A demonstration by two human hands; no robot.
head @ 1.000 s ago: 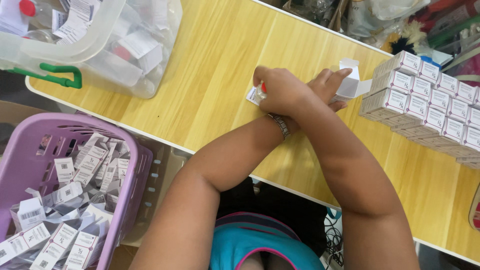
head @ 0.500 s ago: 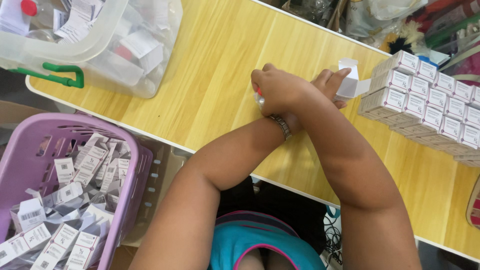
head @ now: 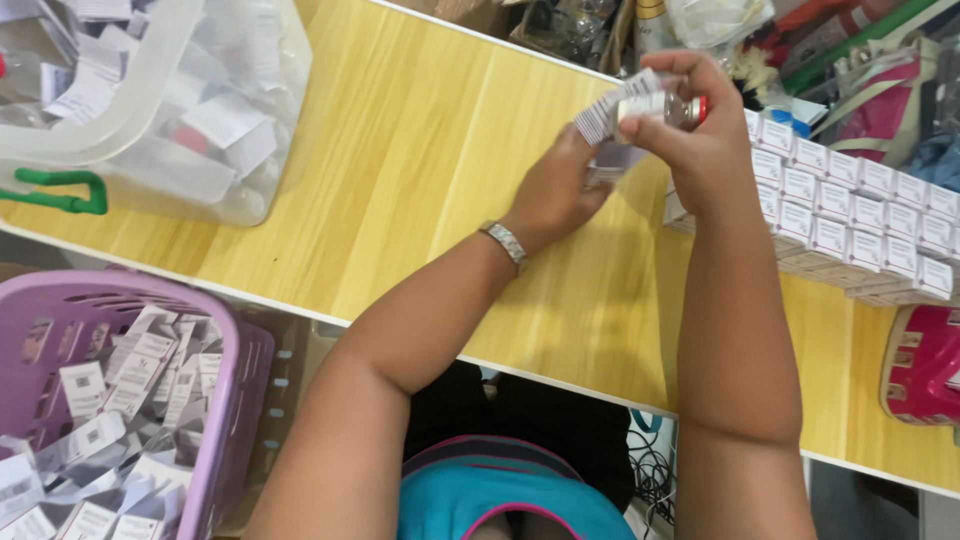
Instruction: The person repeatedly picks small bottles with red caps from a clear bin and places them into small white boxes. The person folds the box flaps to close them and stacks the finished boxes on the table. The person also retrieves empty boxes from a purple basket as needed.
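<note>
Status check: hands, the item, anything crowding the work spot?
Right hand grips small vial with folded leaflet. Left hand pinches leaflet's lower end. Rows of white boxes close at right.

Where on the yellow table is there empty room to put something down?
The widest bare patch of the table lies between the clear plastic bin and the left hand. More bare wood runs along the near edge under the arms. The right side is crowded with rows of small white boxes.

A yellow wooden table [head: 420, 190] carries a clear bin [head: 215, 150] at left and rows of white boxes [head: 860, 215] at right.
</note>
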